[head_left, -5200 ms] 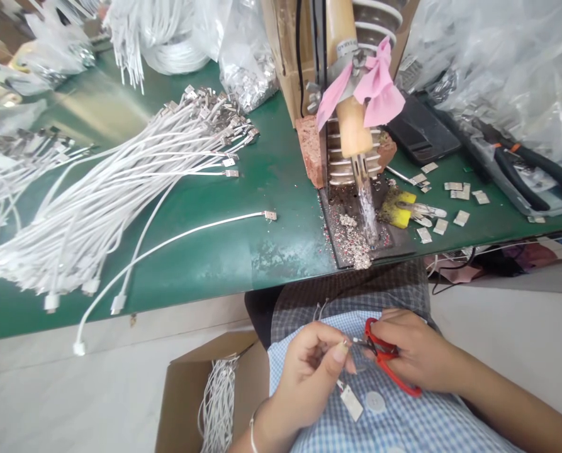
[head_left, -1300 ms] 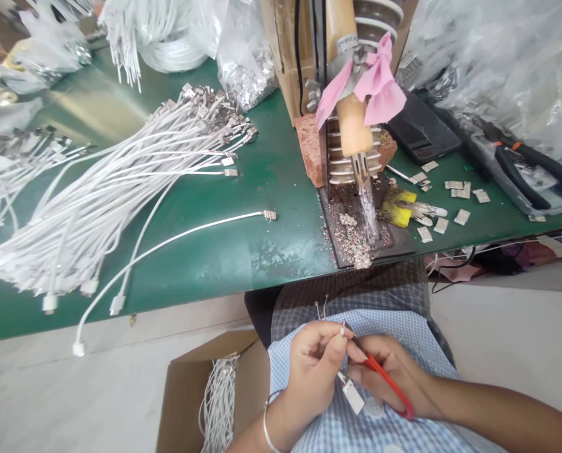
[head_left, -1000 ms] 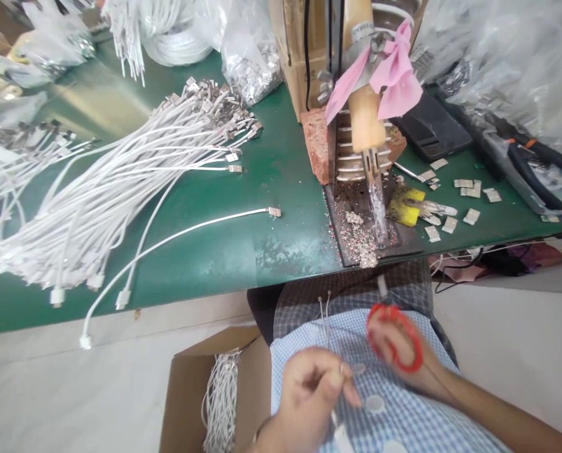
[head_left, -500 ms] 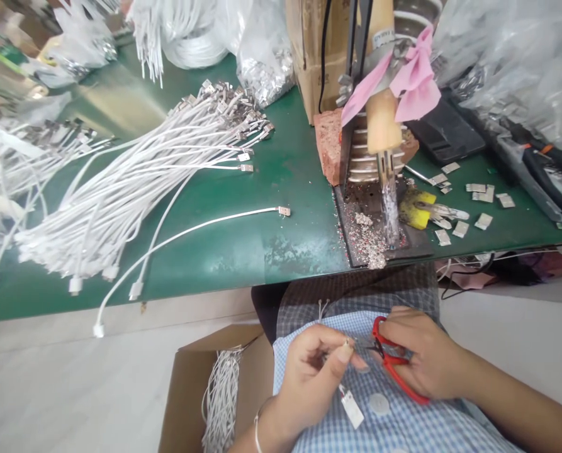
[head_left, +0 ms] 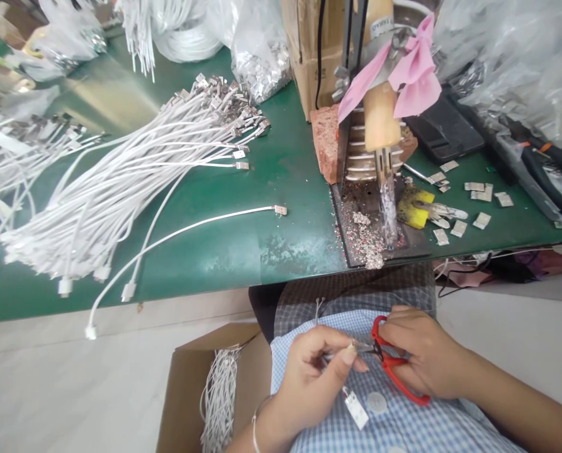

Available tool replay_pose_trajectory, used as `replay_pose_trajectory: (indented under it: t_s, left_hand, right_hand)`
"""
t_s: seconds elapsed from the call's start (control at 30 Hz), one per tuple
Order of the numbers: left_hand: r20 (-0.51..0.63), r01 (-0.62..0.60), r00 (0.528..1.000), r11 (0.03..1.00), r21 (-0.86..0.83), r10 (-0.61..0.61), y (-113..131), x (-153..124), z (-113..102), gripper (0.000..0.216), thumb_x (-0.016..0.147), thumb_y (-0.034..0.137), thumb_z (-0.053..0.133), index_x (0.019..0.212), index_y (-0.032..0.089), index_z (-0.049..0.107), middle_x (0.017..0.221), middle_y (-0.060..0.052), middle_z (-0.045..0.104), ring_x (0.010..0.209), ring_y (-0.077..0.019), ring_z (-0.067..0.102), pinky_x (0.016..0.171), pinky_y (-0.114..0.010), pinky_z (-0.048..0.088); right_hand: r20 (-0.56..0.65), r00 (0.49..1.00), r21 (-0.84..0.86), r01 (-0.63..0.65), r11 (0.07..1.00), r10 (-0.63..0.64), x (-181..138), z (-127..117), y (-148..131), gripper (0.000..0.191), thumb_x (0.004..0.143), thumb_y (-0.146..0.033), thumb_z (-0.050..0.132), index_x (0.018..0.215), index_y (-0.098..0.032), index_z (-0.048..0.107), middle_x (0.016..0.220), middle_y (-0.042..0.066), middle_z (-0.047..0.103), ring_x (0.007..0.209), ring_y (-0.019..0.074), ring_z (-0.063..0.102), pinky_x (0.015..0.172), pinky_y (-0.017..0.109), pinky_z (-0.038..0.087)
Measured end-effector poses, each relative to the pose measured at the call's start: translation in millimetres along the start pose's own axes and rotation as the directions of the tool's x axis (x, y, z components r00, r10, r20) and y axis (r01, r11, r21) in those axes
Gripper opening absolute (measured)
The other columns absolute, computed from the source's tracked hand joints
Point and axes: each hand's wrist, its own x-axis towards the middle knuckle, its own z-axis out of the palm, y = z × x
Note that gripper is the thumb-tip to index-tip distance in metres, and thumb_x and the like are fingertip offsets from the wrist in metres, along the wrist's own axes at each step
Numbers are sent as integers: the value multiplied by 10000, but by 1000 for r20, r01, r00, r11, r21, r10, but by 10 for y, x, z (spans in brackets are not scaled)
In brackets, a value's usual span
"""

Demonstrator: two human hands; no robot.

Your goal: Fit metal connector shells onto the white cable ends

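Note:
Over my lap, my left hand [head_left: 311, 380] is closed in a pinch on a white cable. The cable's flat metal USB plug [head_left: 355, 410] hangs below the fingers. Most of the cable is hidden by the hand. My right hand [head_left: 425, 352] is wrapped round red-handled scissors [head_left: 406, 387], with fingers in the loops. The scissor blades [head_left: 365, 346] point left and reach the left thumb and fingertip. What lies between the blades cannot be made out.
A pile of white cables [head_left: 134, 170] covers the left of the green table [head_left: 205, 251]. One cable [head_left: 200, 225] lies apart. A soldering iron [head_left: 385, 189] stands in its stand by the front edge, near loose plug shells [head_left: 481, 220]. A cardboard box [head_left: 181, 390] holds more cables below.
The scissor blades have moved in to the left fingertips. The hanging plug has shifted slightly right and down. The whole view has moved a little.

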Motion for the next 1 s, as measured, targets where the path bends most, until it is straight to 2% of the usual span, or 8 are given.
replay_pose_trajectory:
  t_s: [0.27,0.4,0.67,0.87,1.0]
  left_hand:
    - [35,-22,999,995,95,19,44,3,-18,92,918,220,610,871,161,663,695,-70,763,585,-137,683,570,-197,506]
    - [44,12,999,997,82,-16,64,4,-9,136,925,261,605,856,153,651,687,-83,758,579,-145,677,566,-208,502]
    - [57,95,995,983,-157,-87,42,-19,8,176,948,311,593,873,153,604,639,-37,725,546,-83,617,577,-163,458]
    - [132,127,988,914,-386,-81,13,2,40,136,971,294,571,941,168,610,646,-7,737,515,-34,581,536,-108,407]
    - [92,71,995,924,-376,-39,0,-16,41,107,968,258,581,917,172,621,699,3,751,552,-13,584,548,-80,393]
  right_hand:
    - [103,994,111,-30,993,19,-51,20,17,211,829,-126,426,645,-229,407,518,-34,496,462,128,387,514,259,262]
    - [121,992,107,-45,993,32,-83,26,29,206,846,-116,415,677,-226,457,532,-27,523,477,141,431,521,267,282]
    - [37,999,55,-25,998,23,-70,51,22,237,855,-98,396,672,-213,492,531,-10,546,484,139,439,523,271,295]
    - [-42,999,109,-19,994,24,-50,183,-9,226,830,-98,394,653,-234,360,505,-54,415,467,124,354,494,257,264]
    - [66,995,286,-95,953,80,-19,224,-90,333,880,-181,470,640,-237,244,526,-80,291,456,93,345,466,214,270]
